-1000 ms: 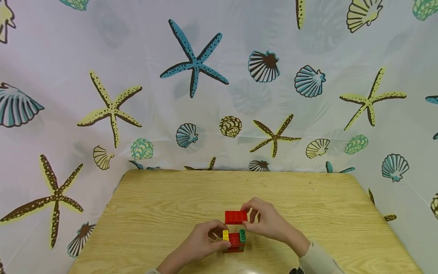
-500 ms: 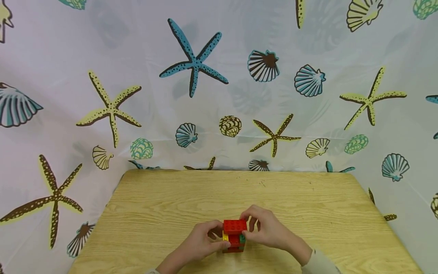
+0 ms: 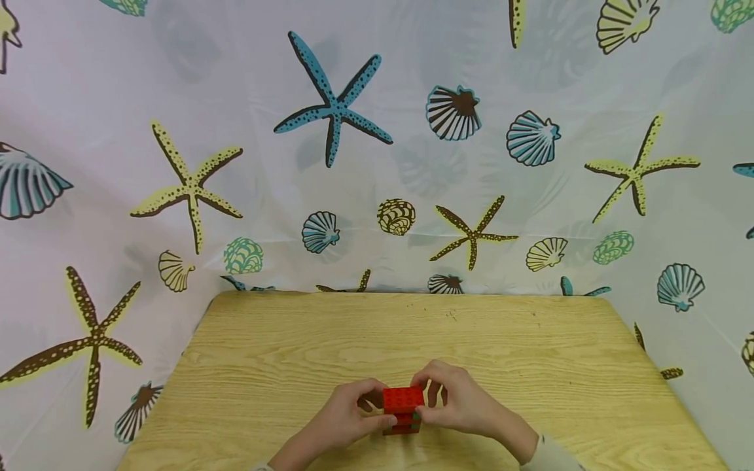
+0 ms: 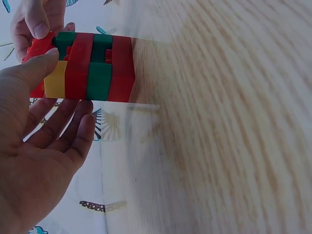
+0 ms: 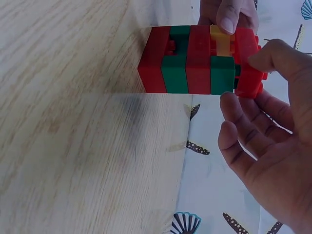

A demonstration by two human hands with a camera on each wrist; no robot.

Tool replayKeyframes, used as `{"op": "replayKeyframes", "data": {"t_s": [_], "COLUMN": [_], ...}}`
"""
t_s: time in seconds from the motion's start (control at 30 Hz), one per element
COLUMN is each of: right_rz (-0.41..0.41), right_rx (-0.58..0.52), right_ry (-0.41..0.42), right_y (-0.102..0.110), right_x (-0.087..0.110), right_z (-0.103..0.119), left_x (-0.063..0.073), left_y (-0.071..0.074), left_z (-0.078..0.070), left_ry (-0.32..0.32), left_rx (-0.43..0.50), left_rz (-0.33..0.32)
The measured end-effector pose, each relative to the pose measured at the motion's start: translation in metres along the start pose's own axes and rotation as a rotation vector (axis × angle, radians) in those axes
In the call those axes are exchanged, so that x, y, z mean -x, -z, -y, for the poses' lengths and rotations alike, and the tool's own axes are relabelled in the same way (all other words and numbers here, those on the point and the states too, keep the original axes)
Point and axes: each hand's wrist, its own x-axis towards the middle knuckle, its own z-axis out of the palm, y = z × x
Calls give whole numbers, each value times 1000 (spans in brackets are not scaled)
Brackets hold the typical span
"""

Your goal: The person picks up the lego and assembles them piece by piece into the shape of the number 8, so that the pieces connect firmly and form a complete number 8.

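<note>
A small tower of toy building bricks stands on the table, red bricks alternating with pairs of small ones. Its top red brick (image 3: 403, 398) is pinched at the right end by my right hand (image 3: 458, 400), thumb in front and fingers behind. In the right wrist view a thin gap with studs shows between that brick and the green brick (image 5: 223, 74) below. My left hand (image 3: 349, 411) grips the tower's left side, thumb at the yellow brick (image 4: 55, 80). Further down come a red brick (image 4: 78, 78), a green brick (image 4: 99, 80) and the red bottom brick (image 4: 122, 70).
The wooden table (image 3: 283, 347) spreads around the tower, which stands near its front edge. A white curtain (image 3: 377, 170) printed with starfish and shells hangs behind the table and along both sides.
My right hand has brought the red brick toward me and down onto the tower, covering the yellow and green bricks from above. My left hand has stayed in place.
</note>
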Motion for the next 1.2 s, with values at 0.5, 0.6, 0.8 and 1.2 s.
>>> {"op": "replayKeyframes", "data": {"t_s": [0.5, 0.6, 0.8, 1.2], "right_rz": [-8, -10, -12, -54], "right_rx": [42, 43, 22, 12], "right_ry": [40, 30, 33, 97], "right_y": [-1, -1, -3, -7], "right_x": [1, 1, 3, 5], "right_z": [3, 3, 3, 0], "left_x": [0, 0, 0, -1], "left_y": [0, 0, -2, -4], "left_z": [-2, -4, -5, 1], "left_ry": [-66, -79, -83, -119], "left_rx": [-88, -100, -99, -97], "left_rz": [-58, -74, -82, -96]}}
